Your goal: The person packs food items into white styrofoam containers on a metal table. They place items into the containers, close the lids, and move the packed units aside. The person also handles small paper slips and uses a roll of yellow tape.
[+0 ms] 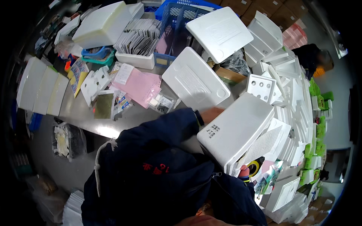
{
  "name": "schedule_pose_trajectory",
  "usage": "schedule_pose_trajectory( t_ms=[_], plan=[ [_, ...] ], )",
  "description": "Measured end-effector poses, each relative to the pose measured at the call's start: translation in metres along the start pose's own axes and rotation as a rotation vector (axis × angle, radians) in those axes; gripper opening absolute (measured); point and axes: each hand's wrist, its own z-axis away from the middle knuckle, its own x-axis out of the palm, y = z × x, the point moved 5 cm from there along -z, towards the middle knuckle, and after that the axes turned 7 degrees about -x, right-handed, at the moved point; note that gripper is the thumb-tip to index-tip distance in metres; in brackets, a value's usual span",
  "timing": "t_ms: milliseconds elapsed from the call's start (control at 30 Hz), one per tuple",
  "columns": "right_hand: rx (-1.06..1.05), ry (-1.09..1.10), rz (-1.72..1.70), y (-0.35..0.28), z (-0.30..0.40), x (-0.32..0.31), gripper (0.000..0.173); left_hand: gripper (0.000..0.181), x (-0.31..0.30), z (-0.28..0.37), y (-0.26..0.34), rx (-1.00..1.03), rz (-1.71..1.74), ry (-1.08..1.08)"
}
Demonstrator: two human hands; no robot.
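Observation:
A white polystyrene foam box (236,128), printed with black writing on one face, sits slantwise before me, close against my jacket. My left hand (212,114) grips its far left side, the fingers hidden behind the box. At the near right corner my right hand (243,171) holds the rim, mostly concealed by the box and sleeve. Beside that hand lies a yellow and black ring, apparently a tape roll (255,167). A white textured sheet (261,144) runs along the box's right edge. Left of the box, a foam lid (195,77) rests flat on the metal table (107,124).
A second foam lid (220,34) leans on a blue crate (164,60). Pink sheets (141,84) and small bagged goods (162,103) lie on the left. Stacked foam pieces (297,104) crowd the right. Another person (308,58) stands at the far right.

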Motion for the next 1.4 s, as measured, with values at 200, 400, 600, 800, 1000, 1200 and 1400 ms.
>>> schedule_pose_trajectory(
  t_ms=[200, 400, 600, 800, 1000, 1200, 1400],
  plan=[
    [-0.209, 0.303, 0.102, -0.019, 0.030, 0.061, 0.027, 0.074, -0.231, 0.047, 0.011, 0.081, -0.637, 1.129],
    [-0.184, 0.382, -0.030, -0.013, 0.039, 0.100, 0.012, 0.100, -0.277, 0.031, -0.002, -0.169, -0.801, 1.023],
    [-0.125, 0.428, 0.149, 0.019, 0.020, -0.003, 0.007, 0.061, -0.271, 0.032, 0.008, 0.058, -0.441, 0.821],
    [-0.305, 0.416, 0.578, -0.004, 0.000, -0.022, 0.003, 0.037, -0.248, 0.116, 0.085, 0.134, -0.118, 0.550],
    [-0.255, 0.368, 0.622, -0.019, -0.017, -0.005, 0.003, 0.035, -0.236, 0.186, 0.208, 0.394, -0.172, 0.708],
    [-0.261, 0.358, 0.597, -0.011, -0.024, -0.020, 0.010, 0.033, -0.255, 0.088, 0.228, 0.722, 0.499, 0.785],
    [-0.432, 0.250, 0.616, -0.026, -0.030, 0.010, 0.008, 0.067, -0.275, 0.021, 0.203, 0.535, 0.016, 1.101]
  ],
)
